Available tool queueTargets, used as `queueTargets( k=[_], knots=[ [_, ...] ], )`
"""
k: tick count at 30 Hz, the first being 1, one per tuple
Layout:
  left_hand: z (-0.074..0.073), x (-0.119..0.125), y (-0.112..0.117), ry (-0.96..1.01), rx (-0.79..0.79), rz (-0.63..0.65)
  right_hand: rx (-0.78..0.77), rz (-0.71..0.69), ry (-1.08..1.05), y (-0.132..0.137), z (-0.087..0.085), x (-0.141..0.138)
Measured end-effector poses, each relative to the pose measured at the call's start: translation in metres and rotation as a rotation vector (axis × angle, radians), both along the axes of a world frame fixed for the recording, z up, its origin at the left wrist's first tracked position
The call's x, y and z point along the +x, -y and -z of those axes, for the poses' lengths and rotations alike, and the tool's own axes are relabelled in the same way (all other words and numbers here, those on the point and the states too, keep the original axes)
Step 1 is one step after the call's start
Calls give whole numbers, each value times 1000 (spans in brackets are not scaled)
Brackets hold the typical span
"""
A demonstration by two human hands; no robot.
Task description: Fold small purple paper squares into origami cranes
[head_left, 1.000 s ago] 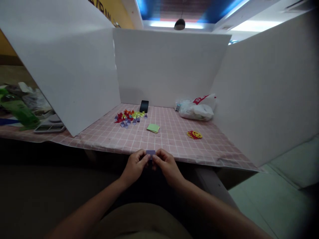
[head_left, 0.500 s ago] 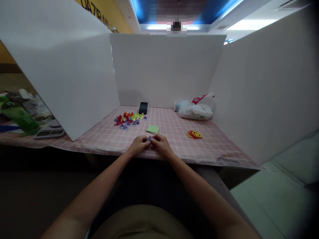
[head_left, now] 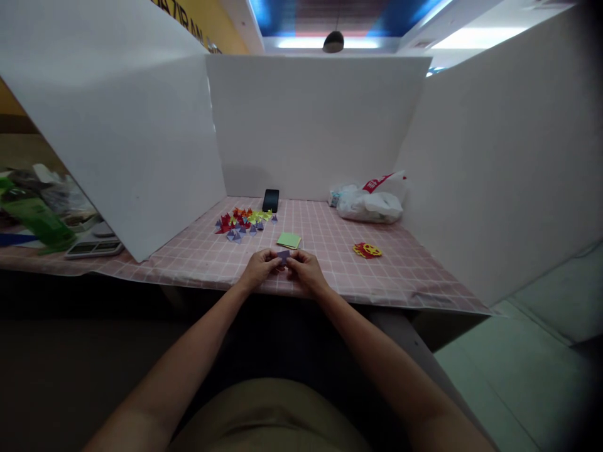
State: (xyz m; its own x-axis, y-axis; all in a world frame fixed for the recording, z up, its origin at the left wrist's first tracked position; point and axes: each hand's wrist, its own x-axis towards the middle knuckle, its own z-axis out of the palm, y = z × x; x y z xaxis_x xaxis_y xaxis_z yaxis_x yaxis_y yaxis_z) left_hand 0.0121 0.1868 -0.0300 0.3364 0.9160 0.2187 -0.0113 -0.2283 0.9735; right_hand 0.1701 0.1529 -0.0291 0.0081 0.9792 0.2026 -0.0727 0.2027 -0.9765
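Over pink checked cloth (head_left: 325, 235), left hand (head_left: 257, 270) and right hand (head_left: 307, 271) pinch purple paper (head_left: 283, 256), which uneven tugging could tear.

White panels (head_left: 315, 125); yellow wall (head_left: 226, 26); dark pendant lamp (head_left: 333, 43).

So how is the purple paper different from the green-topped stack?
The purple paper is held between the left hand and the right hand, while the green-topped stack lies on the checked tablecloth.
The purple paper shows a smaller visible face than the green-topped stack.
Their colours differ: purple paper, light green stack top.
Both look like paper.
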Motion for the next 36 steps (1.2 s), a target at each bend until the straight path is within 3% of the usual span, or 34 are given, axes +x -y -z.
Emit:
queueTargets(
  k=[7, 36],
  knots=[
    [0, 0, 1, 34, 9, -37, -3, -33, 19, 2, -5, 0],
    [1, -1, 2, 82, 19, -38, 36, -38, -40, -4, 3, 1]
  ],
)
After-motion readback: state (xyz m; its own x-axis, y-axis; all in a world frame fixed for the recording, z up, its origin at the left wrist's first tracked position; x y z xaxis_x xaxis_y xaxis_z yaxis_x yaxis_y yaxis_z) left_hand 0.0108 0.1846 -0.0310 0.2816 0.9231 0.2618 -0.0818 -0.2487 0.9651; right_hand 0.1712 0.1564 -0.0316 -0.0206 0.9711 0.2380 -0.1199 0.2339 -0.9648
